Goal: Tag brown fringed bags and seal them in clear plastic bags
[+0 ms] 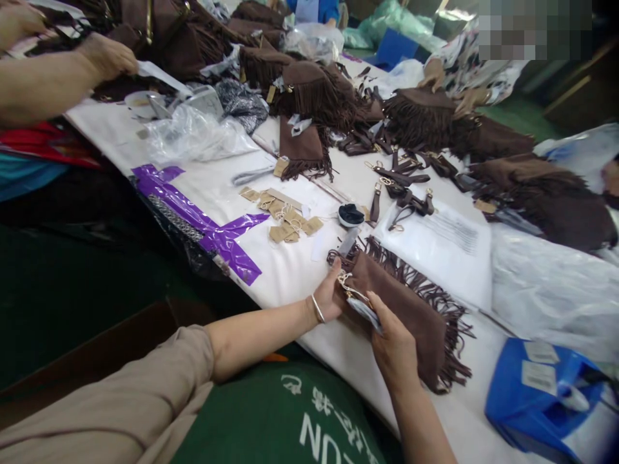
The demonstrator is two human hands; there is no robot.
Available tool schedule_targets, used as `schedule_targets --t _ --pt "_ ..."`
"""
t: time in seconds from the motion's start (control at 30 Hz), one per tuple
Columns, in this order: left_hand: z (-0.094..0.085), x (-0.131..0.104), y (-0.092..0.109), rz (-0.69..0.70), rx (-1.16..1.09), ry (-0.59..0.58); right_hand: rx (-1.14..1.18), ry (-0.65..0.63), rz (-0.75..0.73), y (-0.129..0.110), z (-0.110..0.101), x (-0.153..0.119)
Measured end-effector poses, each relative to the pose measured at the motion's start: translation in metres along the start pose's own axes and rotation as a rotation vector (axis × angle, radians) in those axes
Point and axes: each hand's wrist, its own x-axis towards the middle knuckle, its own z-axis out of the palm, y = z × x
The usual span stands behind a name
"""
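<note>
The fingers of the right hand [395,345] are closed on a grey wrapped piece [365,310], and those of the left hand [331,298] grip the corner of a brown fringed pouch [403,299], beside a pale cord [344,280]. The pouch is at the tabletop's [285,283] near edge. Beyond it are a small bowl [351,216], tan tags [290,222] and dark straps [399,183]; purple tape [233,259] runs along the near edge leftward, and a blue dispenser [507,393] stands rightward.
</note>
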Motion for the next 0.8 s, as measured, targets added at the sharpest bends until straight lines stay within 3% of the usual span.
schedule_targets --t 0.33,0.5,0.57,0.7,0.8 --pt "-0.008 -0.015 0.036 0.198 -0.014 0.170 0.039 -0.023 -0.100 -0.010 0.026 -0.007" --pt "-0.015 -0.037 0.051 0.404 0.036 0.231 0.016 -0.029 -0.094 -0.011 0.024 -0.008" --pt "-0.017 -0.049 0.060 0.424 0.073 0.268 0.000 -0.028 -0.095 -0.012 0.022 -0.006" --pt "-0.022 -0.076 0.080 0.472 0.259 0.336 -0.027 -0.028 -0.077 -0.012 0.023 -0.003" --pt "-0.020 -0.104 0.086 0.558 0.612 0.427 -0.054 -0.034 -0.108 -0.012 0.028 -0.003"
